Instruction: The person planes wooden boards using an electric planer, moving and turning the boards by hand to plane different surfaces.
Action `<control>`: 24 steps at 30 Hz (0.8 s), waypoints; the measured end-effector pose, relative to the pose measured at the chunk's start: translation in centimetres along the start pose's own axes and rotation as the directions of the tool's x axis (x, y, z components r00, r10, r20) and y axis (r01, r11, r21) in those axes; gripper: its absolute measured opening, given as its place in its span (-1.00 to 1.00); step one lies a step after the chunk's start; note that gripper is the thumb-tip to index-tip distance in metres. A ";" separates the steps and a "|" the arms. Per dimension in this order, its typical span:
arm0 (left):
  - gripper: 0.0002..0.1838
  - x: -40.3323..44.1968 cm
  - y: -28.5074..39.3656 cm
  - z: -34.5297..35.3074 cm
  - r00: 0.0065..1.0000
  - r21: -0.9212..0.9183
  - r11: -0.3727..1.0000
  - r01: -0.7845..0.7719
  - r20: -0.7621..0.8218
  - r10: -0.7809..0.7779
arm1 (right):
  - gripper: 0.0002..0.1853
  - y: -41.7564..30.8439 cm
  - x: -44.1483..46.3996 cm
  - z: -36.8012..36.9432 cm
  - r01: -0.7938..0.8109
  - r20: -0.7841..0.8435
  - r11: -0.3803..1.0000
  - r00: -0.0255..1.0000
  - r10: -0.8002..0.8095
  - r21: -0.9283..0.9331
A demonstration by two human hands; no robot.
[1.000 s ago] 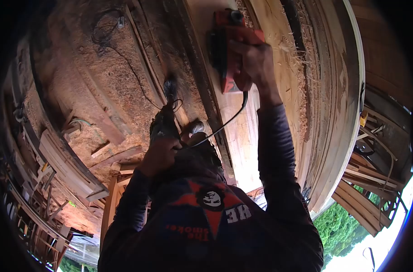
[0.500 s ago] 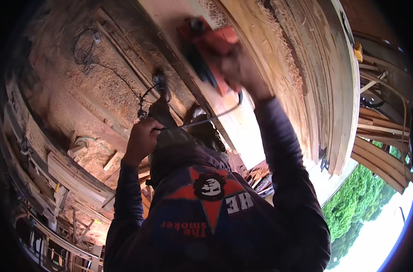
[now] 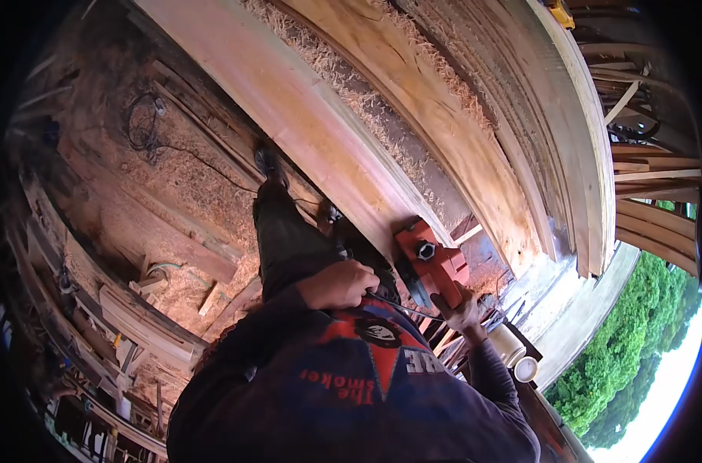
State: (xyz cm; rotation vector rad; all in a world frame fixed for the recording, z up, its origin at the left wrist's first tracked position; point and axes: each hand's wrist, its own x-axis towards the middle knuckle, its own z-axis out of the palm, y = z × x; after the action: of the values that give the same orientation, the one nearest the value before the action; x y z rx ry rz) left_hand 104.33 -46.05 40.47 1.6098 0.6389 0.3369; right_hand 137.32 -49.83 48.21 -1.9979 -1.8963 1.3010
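Note:
A red electric hand planer (image 3: 443,270) with a black knob rests at the near end of a long, pale wooden board (image 3: 305,127). My right hand (image 3: 460,309) is wrapped round its rear handle. In front of my belly, my left hand (image 3: 339,285) is closed on the planer's dark power cord (image 3: 403,309), which runs across to the tool. The board's upper face looks smooth, with a pinkish tint along part of it.
Curly shavings (image 3: 343,69) lie between this board and a wavy-edged plank (image 3: 413,100). More stacked boards (image 3: 544,131) stand to the right. Sawdust, scrap wood and a coiled cable (image 3: 143,127) cover the floor at left. A white container (image 3: 525,369) sits near my right forearm.
My right hand has drawn the planer back along the board to its near end. The left hand, holding the cord, has come in toward my belly.

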 end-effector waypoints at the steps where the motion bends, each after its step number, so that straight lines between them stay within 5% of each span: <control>1: -0.85 -0.4 0.0 -0.5 0.999 -0.050 0.998 0.044 -0.016 -0.045 | -0.74 -0.6 0.9 -0.1 0.033 0.010 0.999 0.999 -0.033 -0.003; 5: -0.84 -2.3 0.0 -4.5 0.984 -0.066 0.985 0.162 -0.061 -0.166 | -0.70 -5.2 8.2 0.5 0.358 0.100 0.923 0.933 -0.346 -0.144; 12: -0.86 -6.1 -2.9 -13.0 0.977 -0.077 0.980 0.185 -0.096 -0.192 | -0.64 -19.3 21.9 3.4 0.183 0.153 0.983 0.972 -0.178 -0.018; 17: -0.83 -10.3 -5.4 -21.3 0.946 -0.074 0.956 0.283 -0.145 -0.291 | -0.65 -29.2 32.3 7.2 0.378 0.079 0.920 0.919 -0.387 0.107; 21: -0.85 -14.9 -5.2 -27.4 0.891 -0.072 0.927 0.369 -0.255 -0.375 | -0.57 -38.3 41.0 10.8 0.527 0.085 0.850 0.847 -0.525 -0.001; 23: -0.84 -17.1 -5.2 -30.0 0.812 -0.143 0.878 0.457 -0.337 -0.477 | -0.56 -43.5 45.5 12.2 0.334 0.186 0.939 0.921 -0.343 0.080; 24: -0.84 -17.8 -5.3 -30.8 0.820 -0.129 0.882 0.453 -0.329 -0.469 | -0.56 -45.6 48.8 13.9 0.364 0.171 0.930 0.915 -0.366 0.046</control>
State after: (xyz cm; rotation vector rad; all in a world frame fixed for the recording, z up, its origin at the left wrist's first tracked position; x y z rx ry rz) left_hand 71.61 -31.18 42.49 1.3026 1.2638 0.2753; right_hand 86.77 -4.43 42.04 -1.4604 -2.1955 1.4116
